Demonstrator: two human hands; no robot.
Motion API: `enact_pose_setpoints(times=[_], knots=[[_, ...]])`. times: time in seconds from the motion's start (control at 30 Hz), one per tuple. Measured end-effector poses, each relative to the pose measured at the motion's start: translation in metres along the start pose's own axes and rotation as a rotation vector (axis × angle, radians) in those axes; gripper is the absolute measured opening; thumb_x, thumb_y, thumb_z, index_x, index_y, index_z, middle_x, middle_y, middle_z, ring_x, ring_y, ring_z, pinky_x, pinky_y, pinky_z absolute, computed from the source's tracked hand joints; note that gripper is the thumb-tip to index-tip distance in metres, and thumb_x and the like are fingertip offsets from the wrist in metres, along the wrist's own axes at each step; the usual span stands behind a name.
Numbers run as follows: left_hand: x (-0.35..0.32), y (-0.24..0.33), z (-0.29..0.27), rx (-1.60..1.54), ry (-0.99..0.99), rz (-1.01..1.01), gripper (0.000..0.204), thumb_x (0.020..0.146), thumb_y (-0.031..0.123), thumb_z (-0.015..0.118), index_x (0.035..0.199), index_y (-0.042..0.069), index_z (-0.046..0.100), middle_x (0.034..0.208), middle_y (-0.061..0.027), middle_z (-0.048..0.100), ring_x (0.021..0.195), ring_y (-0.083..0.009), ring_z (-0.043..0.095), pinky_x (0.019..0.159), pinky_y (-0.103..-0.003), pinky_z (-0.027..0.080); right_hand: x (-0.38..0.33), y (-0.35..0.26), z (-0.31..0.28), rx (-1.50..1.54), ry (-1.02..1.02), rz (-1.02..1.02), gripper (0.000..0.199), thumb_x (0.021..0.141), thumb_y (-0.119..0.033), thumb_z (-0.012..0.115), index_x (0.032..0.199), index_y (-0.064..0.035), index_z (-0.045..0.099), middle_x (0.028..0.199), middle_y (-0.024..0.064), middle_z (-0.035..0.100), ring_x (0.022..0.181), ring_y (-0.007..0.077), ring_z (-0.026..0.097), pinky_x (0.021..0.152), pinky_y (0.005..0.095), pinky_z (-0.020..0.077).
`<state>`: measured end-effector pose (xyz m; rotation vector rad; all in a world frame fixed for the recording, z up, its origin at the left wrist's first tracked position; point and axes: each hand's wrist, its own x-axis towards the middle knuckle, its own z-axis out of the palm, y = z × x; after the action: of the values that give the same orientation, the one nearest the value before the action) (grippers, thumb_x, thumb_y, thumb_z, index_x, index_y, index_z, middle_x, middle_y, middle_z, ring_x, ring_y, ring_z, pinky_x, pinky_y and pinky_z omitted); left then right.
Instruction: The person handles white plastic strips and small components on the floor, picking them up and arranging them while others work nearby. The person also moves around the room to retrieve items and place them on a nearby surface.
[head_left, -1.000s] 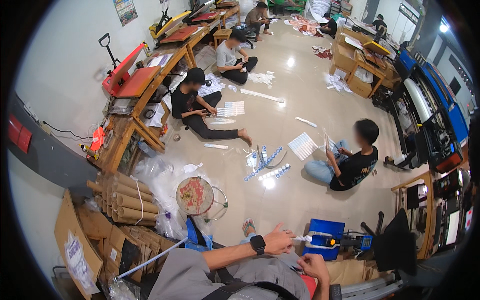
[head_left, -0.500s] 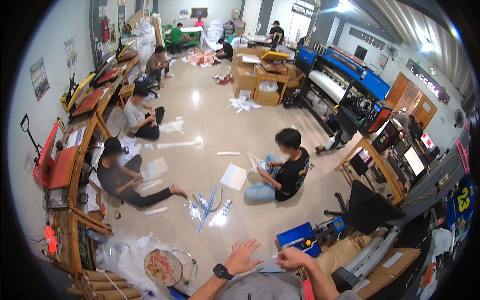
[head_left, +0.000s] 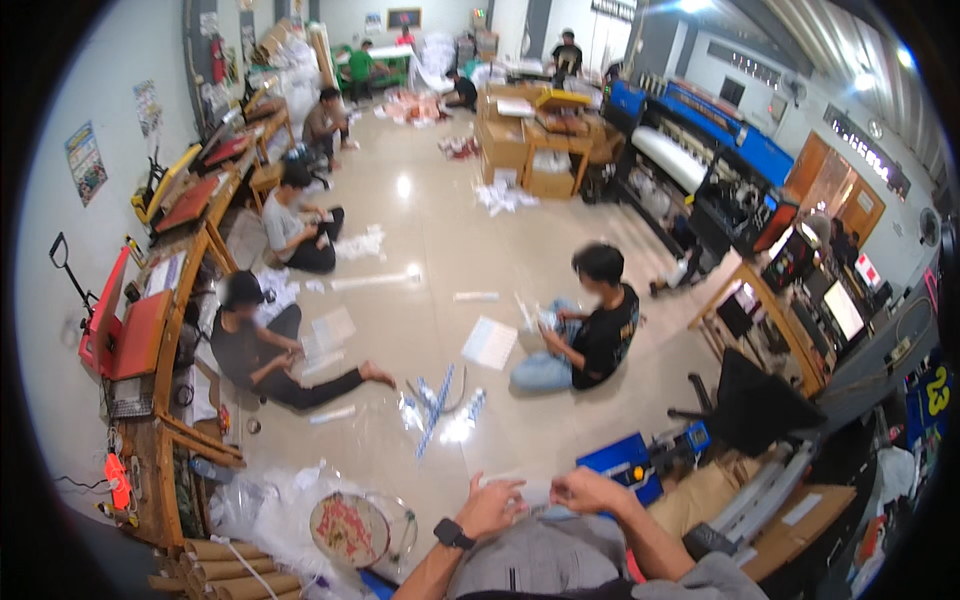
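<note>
1. Head view: left hand (head_left: 492, 507) and right hand (head_left: 588, 491) raised over the lap, each pinching one end of a small pale strip (head_left: 535, 492) stretched between them; fingers closed on it.
2. Seems light, thin, limp, likely easy to crease or tear; best held at both ends, as here.
3. Below and beyond: glossy beige floor (head_left: 440, 240), littered with paper sheets (head_left: 489, 342); seated co-workers (head_left: 590, 335), cardboard tubes (head_left: 235, 570), blue machine (head_left: 625, 465).
</note>
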<state>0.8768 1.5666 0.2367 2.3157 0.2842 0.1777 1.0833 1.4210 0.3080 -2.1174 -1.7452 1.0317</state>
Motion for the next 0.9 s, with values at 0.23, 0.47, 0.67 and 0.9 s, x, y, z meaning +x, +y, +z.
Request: enact_pose_setpoints(times=[0.23,0.47,0.67,0.9], knots=[[-0.002,0.013,-0.010,-0.070,0.044,-0.155,0.020,0.086,0.029,0.072,0.089,0.010,0.077,0.106,-0.0065,0.075,0.100,-0.0261,0.069,0.103,-0.048,0.040,0.011,-0.009,0.020,0.052,0.331,-0.257,0.015,0.085,-0.016,0.074,0.096,-0.0069,0.070,0.090,0.0107,0.071,0.088,0.0276,0.069,0.081,0.0392,0.0519],[0.019,0.004,-0.014,-0.425,-0.003,-0.258,0.026,0.083,0.031,0.079,0.085,0.005,0.077,0.078,-0.0121,0.073,0.074,-0.0218,0.070,0.070,-0.031,0.053,0.012,0.013,0.026,-0.183,0.472,-0.392,0.026,0.085,-0.023,0.075,0.108,-0.0120,0.070,0.099,0.0035,0.068,0.096,0.0231,0.064,0.092,0.0389,0.0460],[0.069,-0.012,-0.038,-0.686,-0.121,-0.386,0.041,0.080,0.018,0.085,0.115,0.002,0.070,0.092,-0.0072,0.075,0.082,-0.0118,0.068,0.075,-0.027,0.053,0.016,0.053,0.004,0.077,0.476,-0.337,0.014,0.088,-0.016,0.072,0.098,-0.0063,0.072,0.084,0.0114,0.068,0.082,0.0288,0.066,0.077,0.0405,0.0509],[0.157,0.005,-0.042,-0.916,-0.156,-0.404,0.060,0.082,0.013,0.083,0.135,0.003,0.056,0.096,-0.0065,0.072,0.088,-0.0101,0.066,0.077,-0.025,0.052,-0.003,0.103,-0.089,0.297,0.475,-0.088,0.023,0.095,-0.023,0.063,0.093,-0.0009,0.069,0.082,0.0172,0.066,0.082,0.0382,0.064,0.072,0.0455,0.0496]])
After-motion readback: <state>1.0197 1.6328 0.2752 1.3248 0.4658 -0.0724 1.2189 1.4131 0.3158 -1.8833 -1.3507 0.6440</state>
